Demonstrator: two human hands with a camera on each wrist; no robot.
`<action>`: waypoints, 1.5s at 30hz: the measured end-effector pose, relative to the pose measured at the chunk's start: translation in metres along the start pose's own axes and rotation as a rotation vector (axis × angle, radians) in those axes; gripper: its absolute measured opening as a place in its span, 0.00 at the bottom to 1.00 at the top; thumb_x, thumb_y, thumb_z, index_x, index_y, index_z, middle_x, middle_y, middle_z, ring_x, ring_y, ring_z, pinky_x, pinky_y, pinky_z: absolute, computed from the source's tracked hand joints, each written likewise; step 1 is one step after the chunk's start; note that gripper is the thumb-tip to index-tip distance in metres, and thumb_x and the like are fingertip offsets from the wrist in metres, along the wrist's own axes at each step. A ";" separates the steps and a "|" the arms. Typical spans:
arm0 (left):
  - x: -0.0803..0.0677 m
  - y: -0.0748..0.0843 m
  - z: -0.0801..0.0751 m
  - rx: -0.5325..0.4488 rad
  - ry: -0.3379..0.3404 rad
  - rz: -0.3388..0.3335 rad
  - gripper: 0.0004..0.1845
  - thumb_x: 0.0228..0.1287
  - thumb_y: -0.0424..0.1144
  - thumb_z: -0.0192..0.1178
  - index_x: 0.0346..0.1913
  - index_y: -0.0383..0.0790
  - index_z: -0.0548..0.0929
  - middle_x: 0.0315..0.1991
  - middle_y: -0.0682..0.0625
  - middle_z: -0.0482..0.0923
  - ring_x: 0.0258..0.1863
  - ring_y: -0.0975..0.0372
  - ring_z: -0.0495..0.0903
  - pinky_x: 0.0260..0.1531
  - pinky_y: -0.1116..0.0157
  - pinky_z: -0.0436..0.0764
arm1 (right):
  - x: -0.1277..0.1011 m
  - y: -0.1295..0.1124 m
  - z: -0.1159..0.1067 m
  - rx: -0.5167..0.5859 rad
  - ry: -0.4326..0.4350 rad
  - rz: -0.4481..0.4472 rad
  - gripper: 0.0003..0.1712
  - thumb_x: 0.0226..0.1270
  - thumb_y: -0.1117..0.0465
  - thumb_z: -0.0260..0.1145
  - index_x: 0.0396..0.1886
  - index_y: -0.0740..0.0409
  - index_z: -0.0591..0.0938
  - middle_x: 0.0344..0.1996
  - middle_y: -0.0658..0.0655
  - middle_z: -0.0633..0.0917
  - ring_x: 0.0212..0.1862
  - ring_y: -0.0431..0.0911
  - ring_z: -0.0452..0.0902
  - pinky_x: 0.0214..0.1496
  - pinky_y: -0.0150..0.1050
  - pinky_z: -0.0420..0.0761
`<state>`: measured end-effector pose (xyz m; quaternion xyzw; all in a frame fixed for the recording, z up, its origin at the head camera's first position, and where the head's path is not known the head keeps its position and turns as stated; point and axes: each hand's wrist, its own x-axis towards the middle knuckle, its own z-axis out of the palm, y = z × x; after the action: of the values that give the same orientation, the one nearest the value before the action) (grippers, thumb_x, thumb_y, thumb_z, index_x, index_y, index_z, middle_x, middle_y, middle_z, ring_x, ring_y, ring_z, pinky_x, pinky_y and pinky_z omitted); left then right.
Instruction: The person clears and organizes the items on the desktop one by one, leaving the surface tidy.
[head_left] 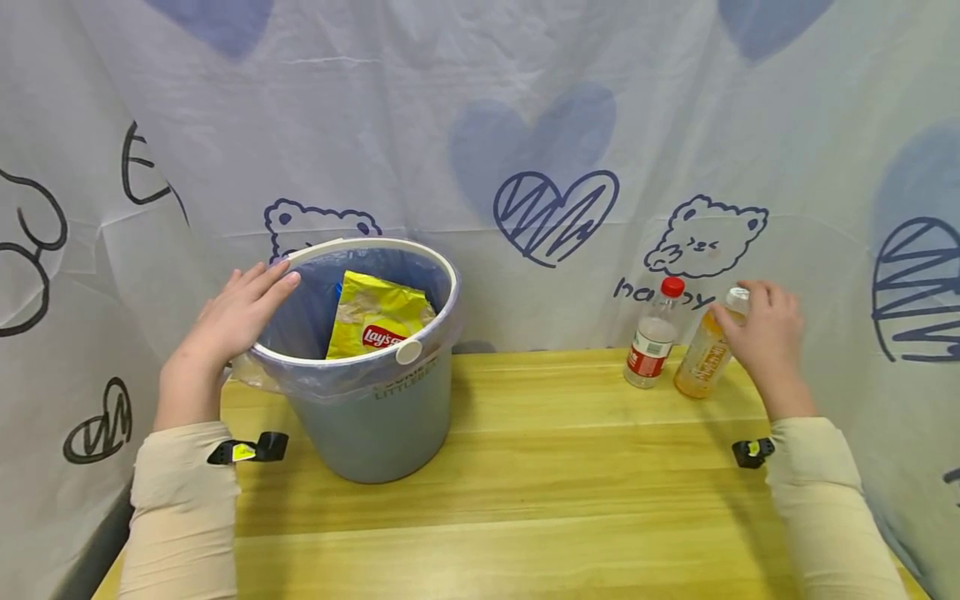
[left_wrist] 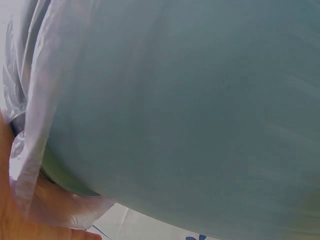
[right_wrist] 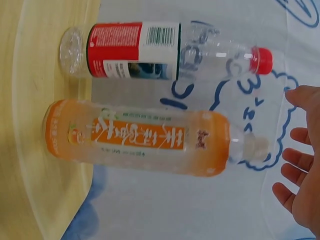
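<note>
My left hand (head_left: pixel 242 310) rests on the left rim of a grey-blue trash bin (head_left: pixel 375 433), its fingers straight. A clear bag (left_wrist: pixel 37 100) lines the bin and folds down over its outside. Inside the bin lies a yellow Lay's chip bag (head_left: pixel 381 317). On the right, my right hand (head_left: pixel 768 333) hovers by the white cap of an orange-labelled bottle (right_wrist: pixel 145 137). In the right wrist view its fingers are spread and hold nothing, a little beyond the cap. Just left of that bottle stands a clear bottle with a red cap (right_wrist: pixel 135 50).
Everything stands on a wooden table (head_left: pixel 525 475). A white cloth (head_left: pixel 420 125) with blue hearts and bears hangs behind it and at both sides. The bin's white handle knob (head_left: pixel 408 352) faces the front.
</note>
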<state>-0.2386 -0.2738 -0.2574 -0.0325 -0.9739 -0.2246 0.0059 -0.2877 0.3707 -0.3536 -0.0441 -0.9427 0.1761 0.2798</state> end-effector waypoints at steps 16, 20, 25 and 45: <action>0.005 -0.003 0.001 -0.001 0.004 0.010 0.41 0.71 0.69 0.23 0.79 0.50 0.42 0.78 0.34 0.31 0.76 0.36 0.26 0.66 0.28 0.33 | 0.011 0.023 0.010 0.050 -0.154 0.181 0.59 0.64 0.26 0.50 0.76 0.67 0.50 0.71 0.77 0.55 0.70 0.73 0.48 0.69 0.71 0.50; 0.005 -0.003 0.001 -0.005 0.001 0.012 0.41 0.71 0.69 0.23 0.79 0.51 0.42 0.78 0.34 0.31 0.75 0.36 0.26 0.66 0.28 0.33 | 0.014 0.030 0.016 0.074 -0.205 0.218 0.63 0.61 0.23 0.51 0.76 0.68 0.48 0.70 0.79 0.54 0.69 0.75 0.47 0.67 0.72 0.51; 0.004 -0.003 0.002 -0.009 -0.003 0.009 0.41 0.71 0.70 0.24 0.79 0.52 0.41 0.78 0.35 0.30 0.75 0.36 0.25 0.66 0.28 0.32 | 0.014 0.035 0.024 0.078 -0.260 0.227 0.66 0.59 0.22 0.51 0.74 0.73 0.48 0.68 0.82 0.55 0.68 0.77 0.48 0.66 0.74 0.51; 0.005 -0.003 0.000 -0.004 -0.001 0.009 0.40 0.71 0.69 0.23 0.79 0.51 0.41 0.78 0.35 0.30 0.75 0.36 0.26 0.66 0.28 0.33 | 0.006 0.037 0.041 0.042 -0.243 0.208 0.57 0.65 0.29 0.53 0.68 0.77 0.57 0.60 0.81 0.65 0.60 0.74 0.56 0.60 0.69 0.60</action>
<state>-0.2434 -0.2759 -0.2589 -0.0369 -0.9733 -0.2266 0.0062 -0.3157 0.3938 -0.3958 -0.1142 -0.9560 0.2280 0.1448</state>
